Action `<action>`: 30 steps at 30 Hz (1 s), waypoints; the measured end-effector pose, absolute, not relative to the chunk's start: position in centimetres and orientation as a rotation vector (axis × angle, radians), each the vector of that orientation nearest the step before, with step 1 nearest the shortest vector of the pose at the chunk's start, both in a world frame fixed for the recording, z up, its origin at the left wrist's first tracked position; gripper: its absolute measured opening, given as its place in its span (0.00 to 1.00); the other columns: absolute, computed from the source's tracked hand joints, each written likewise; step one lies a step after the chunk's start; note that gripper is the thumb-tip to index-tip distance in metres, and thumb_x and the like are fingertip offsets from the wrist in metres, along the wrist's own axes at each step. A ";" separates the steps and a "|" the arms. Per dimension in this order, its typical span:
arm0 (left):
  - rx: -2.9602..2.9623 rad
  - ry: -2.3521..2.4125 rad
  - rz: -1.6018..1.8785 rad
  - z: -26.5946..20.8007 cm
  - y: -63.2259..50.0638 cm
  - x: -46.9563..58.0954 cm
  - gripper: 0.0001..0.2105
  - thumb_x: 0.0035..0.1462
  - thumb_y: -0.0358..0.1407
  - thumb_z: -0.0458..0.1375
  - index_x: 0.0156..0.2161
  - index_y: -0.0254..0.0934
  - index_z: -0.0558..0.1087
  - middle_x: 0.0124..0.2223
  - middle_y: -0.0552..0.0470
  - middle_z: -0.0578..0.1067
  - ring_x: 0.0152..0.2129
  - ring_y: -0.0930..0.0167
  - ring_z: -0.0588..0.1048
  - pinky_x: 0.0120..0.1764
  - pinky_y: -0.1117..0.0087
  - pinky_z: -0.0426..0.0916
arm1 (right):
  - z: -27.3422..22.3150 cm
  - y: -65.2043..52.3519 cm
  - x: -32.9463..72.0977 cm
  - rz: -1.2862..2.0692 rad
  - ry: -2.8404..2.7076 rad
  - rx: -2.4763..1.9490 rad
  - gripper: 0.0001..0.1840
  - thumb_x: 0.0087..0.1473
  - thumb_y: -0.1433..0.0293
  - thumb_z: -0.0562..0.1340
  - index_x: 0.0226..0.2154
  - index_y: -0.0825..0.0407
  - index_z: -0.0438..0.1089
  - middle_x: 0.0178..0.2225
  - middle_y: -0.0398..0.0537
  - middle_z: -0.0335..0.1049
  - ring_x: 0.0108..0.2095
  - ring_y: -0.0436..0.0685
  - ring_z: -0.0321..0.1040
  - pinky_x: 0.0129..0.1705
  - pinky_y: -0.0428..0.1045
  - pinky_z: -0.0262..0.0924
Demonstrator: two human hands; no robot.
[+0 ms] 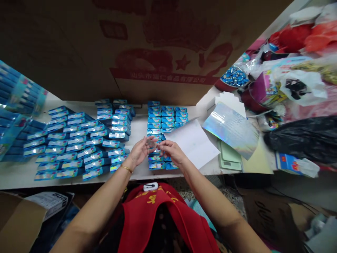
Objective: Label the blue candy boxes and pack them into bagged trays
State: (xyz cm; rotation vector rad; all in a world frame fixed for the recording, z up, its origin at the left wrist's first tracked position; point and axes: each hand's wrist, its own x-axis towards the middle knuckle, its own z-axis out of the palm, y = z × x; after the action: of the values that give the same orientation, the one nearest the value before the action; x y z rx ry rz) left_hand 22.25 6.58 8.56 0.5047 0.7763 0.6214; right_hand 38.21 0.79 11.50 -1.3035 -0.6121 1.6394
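Blue boxes (pixel 79 144), holographic sheet (pixel 231 128)

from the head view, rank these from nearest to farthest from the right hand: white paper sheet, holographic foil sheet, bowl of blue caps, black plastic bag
1. White paper sheet: just right of the right hand, almost touching.
2. Holographic foil sheet: further right, on the table.
3. Bowl of blue caps and black plastic bag: too close to call; the bowl sits up by the cardboard wall, the bag at the far right.

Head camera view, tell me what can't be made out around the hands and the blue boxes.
- Small clear item between left hand and right hand: too small and blurred to identify.
- Blue boxes under the hands: partly covered by the fingers.
- Print on the blue boxes: too small to read.
- Blue packs: cut off by the left edge.
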 end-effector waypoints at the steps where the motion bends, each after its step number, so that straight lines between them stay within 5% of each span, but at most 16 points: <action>1: 0.504 0.802 0.631 8.4 6.4 21.9 0.18 0.48 0.44 0.60 0.42 0.36 0.72 0.40 0.46 0.74 0.33 0.71 0.73 0.35 0.70 0.68 | 10.9 0.7 37.9 1.618 -0.584 -1.323 0.13 0.37 0.63 0.66 0.24 0.53 0.67 0.21 0.39 0.66 0.18 0.45 0.59 0.17 0.41 0.47; 8: 0.737 1.214 0.781 5.4 6.4 20.9 0.19 0.39 0.35 0.65 0.40 0.33 0.71 0.24 0.57 0.70 0.20 0.78 0.69 0.26 0.77 0.63 | 6.0 1.4 35.6 1.249 -0.656 -1.704 0.11 0.41 0.61 0.62 0.22 0.53 0.67 0.16 0.37 0.61 0.18 0.47 0.56 0.21 0.43 0.51; 14: 1.056 1.406 0.865 2.1 6.7 20.8 0.22 0.43 0.38 0.61 0.45 0.33 0.69 0.24 0.55 0.72 0.24 0.73 0.72 0.30 0.74 0.64 | 4.2 2.5 34.8 0.823 -1.146 -2.045 0.11 0.49 0.64 0.56 0.24 0.52 0.70 0.24 0.44 0.69 0.26 0.52 0.64 0.32 0.47 0.56; 22: 0.963 1.430 0.909 -0.5 5.9 21.6 0.23 0.41 0.37 0.61 0.45 0.34 0.69 0.23 0.57 0.72 0.24 0.73 0.72 0.32 0.73 0.65 | 3.8 3.3 35.2 0.682 -1.491 -2.248 0.10 0.53 0.68 0.55 0.29 0.52 0.71 0.31 0.49 0.71 0.32 0.54 0.67 0.35 0.47 0.56; 30: 0.889 1.534 0.822 -1.8 6.2 21.2 0.20 0.39 0.34 0.61 0.42 0.33 0.70 0.23 0.57 0.71 0.22 0.73 0.70 0.31 0.72 0.64 | 6.0 2.7 37.0 0.262 -1.985 -2.180 0.21 0.58 0.72 0.48 0.53 0.47 0.61 0.42 0.54 0.66 0.37 0.58 0.63 0.37 0.50 0.56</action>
State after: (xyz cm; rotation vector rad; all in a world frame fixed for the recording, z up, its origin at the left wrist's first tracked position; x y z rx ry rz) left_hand 21.17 6.19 -1.82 0.8890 1.5339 0.8223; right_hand 36.97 2.74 6.01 -2.1798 -1.9853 0.2622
